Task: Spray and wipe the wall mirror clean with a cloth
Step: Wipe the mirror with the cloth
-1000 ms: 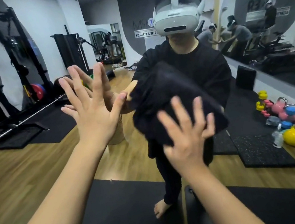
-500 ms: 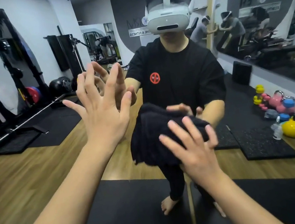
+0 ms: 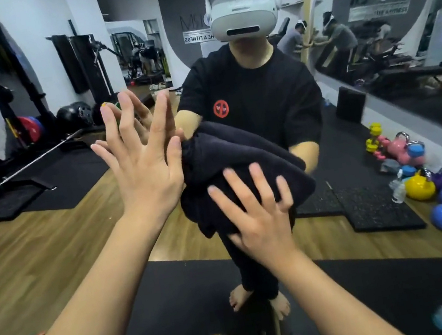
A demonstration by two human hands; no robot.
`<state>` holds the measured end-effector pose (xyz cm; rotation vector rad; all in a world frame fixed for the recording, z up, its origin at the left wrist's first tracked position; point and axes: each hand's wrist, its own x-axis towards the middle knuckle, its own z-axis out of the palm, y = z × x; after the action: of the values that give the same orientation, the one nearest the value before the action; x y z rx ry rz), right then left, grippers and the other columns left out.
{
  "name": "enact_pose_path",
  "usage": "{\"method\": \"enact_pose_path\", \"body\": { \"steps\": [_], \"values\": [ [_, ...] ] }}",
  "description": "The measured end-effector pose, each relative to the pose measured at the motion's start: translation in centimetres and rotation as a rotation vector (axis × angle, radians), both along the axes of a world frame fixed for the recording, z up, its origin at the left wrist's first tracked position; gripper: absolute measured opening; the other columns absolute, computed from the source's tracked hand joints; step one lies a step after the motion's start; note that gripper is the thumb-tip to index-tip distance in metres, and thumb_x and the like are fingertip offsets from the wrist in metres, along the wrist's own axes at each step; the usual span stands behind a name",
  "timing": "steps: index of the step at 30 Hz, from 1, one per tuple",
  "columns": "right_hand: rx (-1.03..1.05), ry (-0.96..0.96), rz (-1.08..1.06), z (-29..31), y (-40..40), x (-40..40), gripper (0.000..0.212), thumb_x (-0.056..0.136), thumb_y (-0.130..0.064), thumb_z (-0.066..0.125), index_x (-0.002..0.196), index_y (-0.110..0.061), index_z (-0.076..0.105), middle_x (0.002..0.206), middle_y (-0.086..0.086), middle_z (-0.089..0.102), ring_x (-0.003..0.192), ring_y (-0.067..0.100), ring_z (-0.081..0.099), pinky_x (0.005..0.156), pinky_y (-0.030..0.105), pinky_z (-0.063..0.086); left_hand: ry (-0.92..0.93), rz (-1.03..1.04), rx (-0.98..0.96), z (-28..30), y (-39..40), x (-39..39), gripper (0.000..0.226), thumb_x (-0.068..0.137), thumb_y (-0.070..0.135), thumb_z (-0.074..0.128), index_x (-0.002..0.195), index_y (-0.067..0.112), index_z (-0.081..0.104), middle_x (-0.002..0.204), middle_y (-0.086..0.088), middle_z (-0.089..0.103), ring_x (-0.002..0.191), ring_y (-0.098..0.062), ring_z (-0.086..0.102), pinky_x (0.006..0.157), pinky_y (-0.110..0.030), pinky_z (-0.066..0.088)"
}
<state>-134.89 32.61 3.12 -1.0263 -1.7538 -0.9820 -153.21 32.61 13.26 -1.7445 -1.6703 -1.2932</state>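
At centre frame our right hand [image 3: 260, 219] presses a dark cloth [image 3: 232, 171] flat against the wall mirror [image 3: 53, 254], fingers spread and straight — no pinch, only palm pressure. Our left hand [image 3: 144, 168] rests open on the glass just left of the cloth, fingers splayed upward. Coloured kettlebells [image 3: 434, 190] show reflected at lower right.

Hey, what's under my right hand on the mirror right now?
Your right hand presses a dark folded cloth flat against the wall mirror, fingers spread. The glass behind the cloth is covered, so its condition cannot be seen.
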Motion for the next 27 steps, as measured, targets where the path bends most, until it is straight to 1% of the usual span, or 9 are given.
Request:
{"method": "enact_pose_path", "body": {
  "steps": [2,4,6,9,14,19,21,25,27],
  "values": [
    [-0.050,0.013,0.020,0.1,-0.4,0.0,0.056,0.092,-0.064,0.054,0.139,-0.036,0.060,0.156,-0.001,0.044,0.145,0.030,0.033,0.111,0.055,0.024,0.011,-0.010,0.000,-0.1,-0.3,-0.2,0.058,0.105,0.037,0.041,0.161,0.041,0.028,0.173,-0.007,0.006,0.159,-0.036,-0.004,0.117,-0.078,0.002],
    [-0.050,0.046,0.011,1.1,-0.3,0.2,0.064,0.088,-0.074,0.052,0.140,-0.038,0.059,0.155,0.002,0.046,0.145,0.032,0.033,0.110,0.055,0.025,0.040,0.006,0.003,0.0,-0.4,-0.5,0.058,0.104,0.037,0.041,0.161,0.039,0.030,0.172,-0.009,0.009,0.158,-0.037,0.000,0.117,-0.077,0.006],
    [-0.053,0.095,-0.065,1.7,-0.2,0.2,0.067,0.088,-0.068,0.059,0.148,-0.040,0.048,0.159,0.006,0.036,0.146,0.036,0.029,0.110,0.055,0.024,0.052,0.015,0.005,-0.2,-0.4,-0.5,0.058,0.105,0.036,0.043,0.161,0.038,0.030,0.172,-0.010,0.010,0.158,-0.038,0.001,0.117,-0.078,0.008],
    [-0.056,0.127,-0.136,1.7,0.4,-0.1,0.092,0.077,-0.049,0.077,0.156,-0.039,0.029,0.162,0.011,0.023,0.148,0.045,0.021,0.111,0.060,0.024,0.043,0.024,0.030,-0.5,0.0,-0.4,0.058,0.106,0.036,0.044,0.161,0.039,0.029,0.172,-0.008,0.009,0.159,-0.037,0.000,0.116,-0.079,0.008],
    [0.047,0.181,-0.083,1.7,1.4,-0.7,0.063,0.083,-0.042,0.075,0.141,-0.038,0.052,0.151,0.004,0.042,0.135,0.036,0.040,0.104,0.055,0.030,0.076,0.045,0.081,-0.4,0.3,-0.6,0.058,0.104,0.033,0.046,0.160,0.038,0.034,0.169,-0.011,0.019,0.156,-0.039,0.010,0.114,-0.081,0.009],
    [0.125,0.318,-0.055,-0.1,2.1,-4.3,0.057,0.074,-0.042,0.083,0.127,-0.038,0.064,0.141,0.001,0.050,0.126,0.030,0.046,0.099,0.051,0.030,0.176,0.017,0.169,1.0,0.0,-3.0,0.057,0.096,0.024,0.056,0.151,0.036,0.049,0.156,-0.011,0.039,0.142,-0.036,0.030,0.115,-0.080,0.006],
    [0.125,0.246,-0.029,-2.5,1.8,-6.4,0.052,0.077,-0.041,0.080,0.126,-0.039,0.064,0.142,0.000,0.051,0.126,0.030,0.047,0.099,0.049,0.033,0.217,-0.020,0.196,1.6,0.1,-4.4,0.054,0.093,0.021,0.058,0.147,0.031,0.056,0.152,-0.011,0.045,0.138,-0.035,0.035,0.116,-0.079,0.006],
    [0.057,-0.080,0.035,-8.8,1.3,-9.0,0.049,0.082,-0.033,0.074,0.128,-0.041,0.062,0.146,-0.004,0.049,0.130,0.028,0.046,0.101,0.047,0.035,0.342,-0.087,0.239,1.9,0.6,-6.4,0.052,0.092,0.017,0.058,0.143,0.025,0.060,0.149,-0.013,0.047,0.134,-0.036,0.039,0.113,-0.079,0.013],
    [0.047,-0.135,0.026,-9.4,1.3,-9.0,0.049,0.081,-0.032,0.075,0.128,-0.041,0.062,0.146,-0.004,0.048,0.130,0.027,0.046,0.101,0.046,0.035,0.377,-0.111,0.244,1.7,0.8,-7.0,0.051,0.093,0.018,0.058,0.144,0.025,0.060,0.152,-0.013,0.047,0.138,-0.035,0.037,0.112,-0.080,0.013]
  ]
}}
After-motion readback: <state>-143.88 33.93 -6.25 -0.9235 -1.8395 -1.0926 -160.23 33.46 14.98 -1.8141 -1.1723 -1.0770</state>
